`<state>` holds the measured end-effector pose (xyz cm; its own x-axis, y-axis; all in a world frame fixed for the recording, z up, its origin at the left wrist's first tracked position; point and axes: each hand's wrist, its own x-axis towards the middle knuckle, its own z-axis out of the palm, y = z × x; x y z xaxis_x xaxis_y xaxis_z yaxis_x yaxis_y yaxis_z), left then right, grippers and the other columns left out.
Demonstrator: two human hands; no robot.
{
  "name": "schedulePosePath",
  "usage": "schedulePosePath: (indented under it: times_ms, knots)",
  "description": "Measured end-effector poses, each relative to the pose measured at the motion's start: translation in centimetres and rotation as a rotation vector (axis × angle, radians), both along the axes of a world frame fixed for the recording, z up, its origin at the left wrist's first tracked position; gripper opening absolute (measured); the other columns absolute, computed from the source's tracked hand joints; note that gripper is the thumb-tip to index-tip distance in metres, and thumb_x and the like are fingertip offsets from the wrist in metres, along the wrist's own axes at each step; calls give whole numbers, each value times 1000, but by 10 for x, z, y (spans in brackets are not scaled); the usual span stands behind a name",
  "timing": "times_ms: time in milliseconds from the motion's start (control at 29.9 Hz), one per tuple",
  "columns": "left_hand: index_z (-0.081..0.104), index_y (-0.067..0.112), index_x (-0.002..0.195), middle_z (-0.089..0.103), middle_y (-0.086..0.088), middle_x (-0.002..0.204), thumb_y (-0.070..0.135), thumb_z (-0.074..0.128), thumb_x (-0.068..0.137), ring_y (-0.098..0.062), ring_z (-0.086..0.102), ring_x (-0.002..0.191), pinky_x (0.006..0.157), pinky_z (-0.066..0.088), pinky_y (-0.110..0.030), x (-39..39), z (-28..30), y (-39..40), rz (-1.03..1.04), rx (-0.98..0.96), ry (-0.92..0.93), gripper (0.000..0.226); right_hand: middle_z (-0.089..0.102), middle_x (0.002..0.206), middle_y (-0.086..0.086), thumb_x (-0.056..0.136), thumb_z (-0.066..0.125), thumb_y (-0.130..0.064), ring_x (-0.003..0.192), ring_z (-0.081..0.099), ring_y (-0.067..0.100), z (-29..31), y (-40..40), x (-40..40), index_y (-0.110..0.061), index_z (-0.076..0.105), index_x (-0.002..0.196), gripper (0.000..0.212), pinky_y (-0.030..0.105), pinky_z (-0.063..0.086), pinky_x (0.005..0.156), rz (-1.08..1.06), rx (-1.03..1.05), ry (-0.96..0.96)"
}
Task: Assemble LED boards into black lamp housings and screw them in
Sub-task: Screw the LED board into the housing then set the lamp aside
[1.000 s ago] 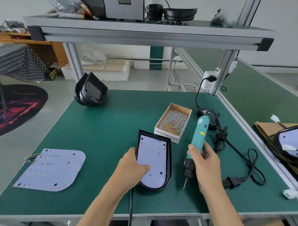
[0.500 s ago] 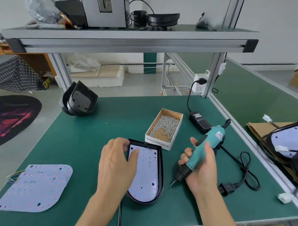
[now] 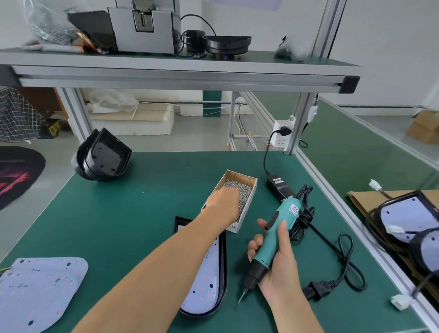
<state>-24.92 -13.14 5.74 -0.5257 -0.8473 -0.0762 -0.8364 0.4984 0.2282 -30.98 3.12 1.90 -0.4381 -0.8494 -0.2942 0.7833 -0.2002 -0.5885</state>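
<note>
LED board (image 3: 204, 273) sitting in black housing (image 3: 223, 271) on bench near edge; no screws visible in it, fastening judged not yet begun. Spare boards (image 3: 35, 292) lying to left, empty housings (image 3: 101, 157) at far left, so more units remaining. Left hand (image 3: 224, 201) reaching into screw box (image 3: 247, 182) just beyond housing; fingers hidden, grasp cannot be told. Right hand (image 3: 274, 263) gripping driver (image 3: 270, 240), tip pointing down just beside housing.
</note>
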Motion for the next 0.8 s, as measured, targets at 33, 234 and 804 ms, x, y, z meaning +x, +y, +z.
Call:
schedulePosePath:
  times_ms: [33, 234, 804]
  knots:
    - [53, 15, 96, 68, -13, 109, 0, 61, 88, -34, 65, 94, 65, 43, -35, -1, -2, -2, -4, -4, 3, 19, 50, 67, 6, 89, 65, -56, 54, 53, 16, 0, -1, 0, -4, 69, 117, 59, 24, 53, 52, 0, 1, 3]
    - [40, 15, 74, 62, -11, 88, 0, 61, 89, -30, 56, 75, 56, 40, -33, 0, -12, -8, 20, 9, 21, 29, 49, 67, 6, 90, 65, -56, 54, 53, 17, -1, -1, 1, -4, 69, 117, 59, 24, 51, 51, 3, 17, 30]
    - [67, 28, 74, 71, 5, 69, 26, 81, 85, -14, 68, 67, 62, 55, -22, 71, 31, 74, 195, 216, 971, 18, 52, 69, 5, 89, 67, -55, 56, 55, 16, -1, 4, -1, -4, 69, 119, 59, 24, 53, 53, 15, 10, 13]
